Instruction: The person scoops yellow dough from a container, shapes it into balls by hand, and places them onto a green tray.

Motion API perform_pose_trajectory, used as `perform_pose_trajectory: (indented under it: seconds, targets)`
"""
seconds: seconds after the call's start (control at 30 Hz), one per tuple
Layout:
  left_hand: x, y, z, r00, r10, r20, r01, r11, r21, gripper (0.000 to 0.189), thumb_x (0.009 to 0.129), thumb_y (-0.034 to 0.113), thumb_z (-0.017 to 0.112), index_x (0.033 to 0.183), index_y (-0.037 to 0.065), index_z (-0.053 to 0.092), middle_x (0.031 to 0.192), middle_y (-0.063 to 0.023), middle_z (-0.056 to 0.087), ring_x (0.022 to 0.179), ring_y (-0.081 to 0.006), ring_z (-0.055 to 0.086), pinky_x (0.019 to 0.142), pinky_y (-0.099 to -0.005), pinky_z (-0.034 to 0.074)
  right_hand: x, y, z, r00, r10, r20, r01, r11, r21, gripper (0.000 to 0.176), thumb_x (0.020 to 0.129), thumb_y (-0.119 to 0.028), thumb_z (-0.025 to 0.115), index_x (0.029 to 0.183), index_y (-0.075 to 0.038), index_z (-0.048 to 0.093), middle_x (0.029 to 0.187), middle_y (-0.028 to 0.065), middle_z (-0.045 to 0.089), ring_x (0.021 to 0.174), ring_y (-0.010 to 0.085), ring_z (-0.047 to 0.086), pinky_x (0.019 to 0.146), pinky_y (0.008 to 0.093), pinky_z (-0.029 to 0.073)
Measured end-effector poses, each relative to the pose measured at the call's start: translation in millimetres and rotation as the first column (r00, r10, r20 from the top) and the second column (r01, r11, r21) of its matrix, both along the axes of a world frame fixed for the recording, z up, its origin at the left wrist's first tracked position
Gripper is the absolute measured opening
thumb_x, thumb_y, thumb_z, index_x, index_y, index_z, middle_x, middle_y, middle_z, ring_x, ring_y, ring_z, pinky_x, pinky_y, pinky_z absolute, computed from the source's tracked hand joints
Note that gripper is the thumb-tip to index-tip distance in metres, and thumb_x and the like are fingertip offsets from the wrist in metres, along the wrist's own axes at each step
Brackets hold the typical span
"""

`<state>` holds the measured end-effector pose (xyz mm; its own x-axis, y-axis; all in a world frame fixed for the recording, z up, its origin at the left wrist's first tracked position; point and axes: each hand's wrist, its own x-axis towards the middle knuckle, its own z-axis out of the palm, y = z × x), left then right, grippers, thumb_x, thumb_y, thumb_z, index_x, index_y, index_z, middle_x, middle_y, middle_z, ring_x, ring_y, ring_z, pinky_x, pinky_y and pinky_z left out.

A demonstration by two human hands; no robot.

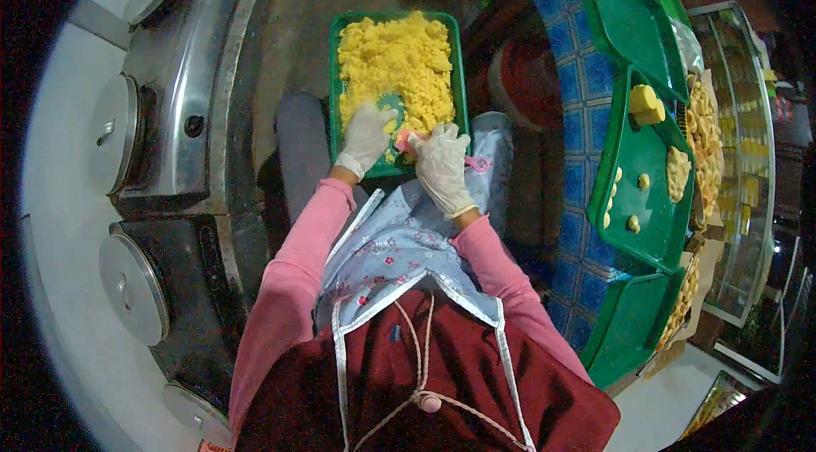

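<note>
Maroon cloth (408,367) closest, gloved hands over yellow crumble (399,52)

Directions are read from the middle of the view. Maroon cloth fills 6 o'clock, with a pale cord (420,358) tied across it, and beyond it lies a blue flowered apron (391,244). At 12 o'clock a deep green tray (460,69) sits between the person's knees, holding the yellow crumble, which is loose and lumpy. Towards the tray's near end, a patch of its green floor shows through.

The left hand (365,139), in a whitish glove, is at the tray's 7 o'clock, its fingers down by the crumble; they are blurred, so I cannot tell how wide they are. The right hand (442,161), gloved likewise, is at the tray's 5 o'clock, fingers drawn narrow around a pink item (406,142) whose shape is mostly hidden.

Over at 3 o'clock, a shallow green tray (622,205) carries a yellow lump (646,105) near its far end, small pale pieces (643,182) and a flat beige clump (677,174). Blue tiles (574,146) run along its near side, and a glass case (739,163) stands farther out. At 9 o'clock is a steel counter (174,112), with a round lid (116,134) beside it
</note>
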<state>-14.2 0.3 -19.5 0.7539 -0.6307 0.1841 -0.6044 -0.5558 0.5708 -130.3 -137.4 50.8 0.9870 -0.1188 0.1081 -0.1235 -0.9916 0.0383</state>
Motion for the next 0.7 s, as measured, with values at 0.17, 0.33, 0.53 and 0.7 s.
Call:
perform_pose_trajectory:
  seconds: [0.17,0.33,0.53,0.7]
  targets:
    - [-12,0,-17,0.982,0.147,0.115,-0.132,0.983,-0.129,0.019,0.069,0.007,0.062,0.088,0.002,0.062,0.090,-0.0195,0.056,0.085,-0.0405,0.056,0.073,-0.0489,0.047,42,6,-28,0.961,-0.234,-0.151,0.251,0.493,0.833,0.014,0.078,-0.020,0.071,0.083,-0.008,0.066,0.074,0.0155,0.063,0.078,0.0359,0.064,0.068,0.0455,0.048]
    - [-21,2,-7,0.988,0.134,0.071,-0.134,0.991,-0.007,0.022,0.066,0.003,0.059,0.088,0.004,0.055,0.094,-0.0198,0.053,0.084,-0.0408,0.056,0.072,-0.0488,0.046,63,17,-47,0.956,-0.277,-0.101,0.264,0.654,0.709,0.027,0.067,-0.021,0.079,0.079,-0.005,0.060,0.075,0.0190,0.065,0.076,0.0391,0.065,0.067,0.0465,0.050]
    - [-33,3,13,0.983,0.185,0.012,-0.183,0.980,-0.082,0.027,0.068,0.004,0.061,0.094,0.002,0.054,0.096,-0.0211,0.053,0.087,-0.0422,0.056,0.073,-0.0475,0.048,56,16,-43,0.949,-0.292,-0.122,0.271,0.551,0.789,0.024,0.071,-0.017,0.078,0.082,-0.005,0.060,0.076,0.0191,0.066,0.074,0.0396,0.064,0.066,0.0464,0.051]
    - [-44,27,47,0.907,0.393,-0.154,-0.413,0.900,-0.141,0.035,0.075,0.012,0.068,0.106,0.002,0.057,0.102,-0.0208,0.055,0.093,-0.0404,0.058,0.079,-0.0473,0.050,55,16,-30,0.987,0.001,0.163,-0.115,0.710,0.695,0.021,0.073,-0.006,0.069,0.093,-0.006,0.061,0.085,0.0146,0.065,0.083,0.0358,0.061,0.074,0.0459,0.049]
